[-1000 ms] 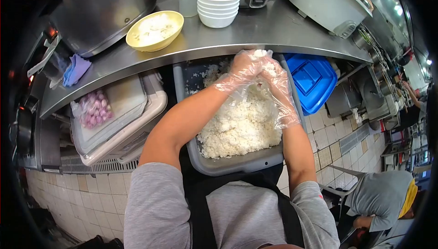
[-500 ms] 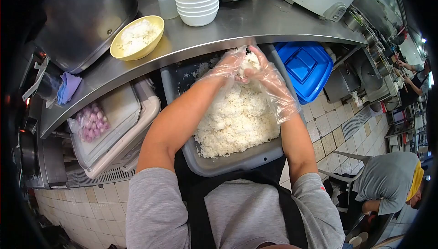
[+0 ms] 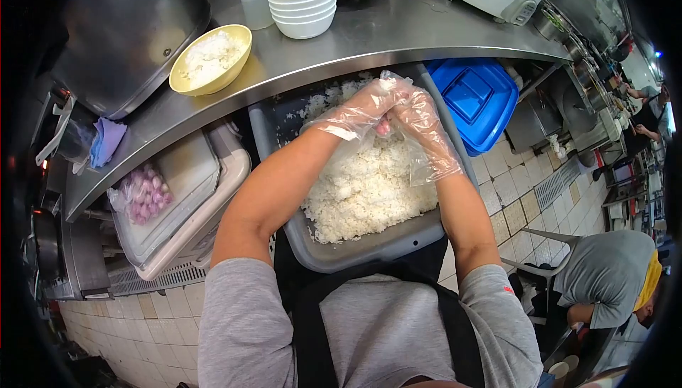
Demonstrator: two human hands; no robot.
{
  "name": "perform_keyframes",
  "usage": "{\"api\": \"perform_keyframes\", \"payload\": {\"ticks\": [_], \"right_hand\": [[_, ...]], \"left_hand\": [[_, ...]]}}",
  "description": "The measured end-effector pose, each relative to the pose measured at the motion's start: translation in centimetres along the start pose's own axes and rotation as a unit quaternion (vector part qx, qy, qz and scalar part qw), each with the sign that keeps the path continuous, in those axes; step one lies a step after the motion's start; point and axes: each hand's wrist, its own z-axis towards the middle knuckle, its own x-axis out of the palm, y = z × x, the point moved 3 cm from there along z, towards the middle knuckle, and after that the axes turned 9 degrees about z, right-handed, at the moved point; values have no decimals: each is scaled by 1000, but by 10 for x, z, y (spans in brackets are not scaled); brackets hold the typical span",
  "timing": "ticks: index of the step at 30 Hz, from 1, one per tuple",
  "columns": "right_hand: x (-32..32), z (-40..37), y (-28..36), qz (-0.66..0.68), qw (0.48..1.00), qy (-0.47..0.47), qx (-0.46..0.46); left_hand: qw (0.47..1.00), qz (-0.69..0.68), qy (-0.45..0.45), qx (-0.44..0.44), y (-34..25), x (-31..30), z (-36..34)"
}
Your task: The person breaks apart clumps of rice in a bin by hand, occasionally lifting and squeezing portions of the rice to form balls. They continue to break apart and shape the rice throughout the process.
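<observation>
A grey plastic tub (image 3: 323,259) in front of my body holds a heap of cooked white rice (image 3: 369,196). Over the tub's far end, my left hand (image 3: 375,98) and my right hand (image 3: 418,112), both in clear plastic gloves, are pressed together with curled fingers. They close round a clump of rice that showed between them a moment earlier; now the fingers hide it. Loose grains stick to the tub's bare far left part.
On the steel counter (image 3: 398,29) stand a yellow bowl (image 3: 231,68) of rice, stacked white bowls (image 3: 304,29) and a large pot (image 3: 131,40). A blue lid (image 3: 474,100) lies right of the tub; bagged shallots (image 3: 149,195) lie left. A person (image 3: 607,278) bends at right.
My hands have closed together over the rice clump, which showed between them before and is now covered. My right hand has turned inward against the left. The view has shifted slightly.
</observation>
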Motion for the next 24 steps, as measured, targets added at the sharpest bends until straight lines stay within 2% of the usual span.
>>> {"api": "perform_keyframes", "payload": {"ticks": [2,5,8,11,14,18,19,22,24], "right_hand": [[-2,3,-15,65,995,-41,-57],[-5,-9,23,51,996,-33,-66],[-2,2,-5,133,988,4,-77],[0,-3,1,248,969,17,-13],[-5,-4,9,263,960,-19,98],[-16,3,-12,347,919,-15,185],[-16,8,-21,356,916,6,184],[-16,7,-18,338,931,15,138],[-13,1,-13,336,933,55,118]], "left_hand": [[1000,-16,-22,2,-6,1,-6],[998,-42,-49,19,5,0,0],[994,17,-108,1,16,-9,8],[983,71,-158,-53,16,-12,11],[983,74,-157,-60,16,-9,14],[982,2,-134,-131,4,-2,1],[978,-33,-147,-143,2,0,-1],[986,-41,-132,-89,20,-11,8],[990,6,-131,-42,29,-18,15]]}}
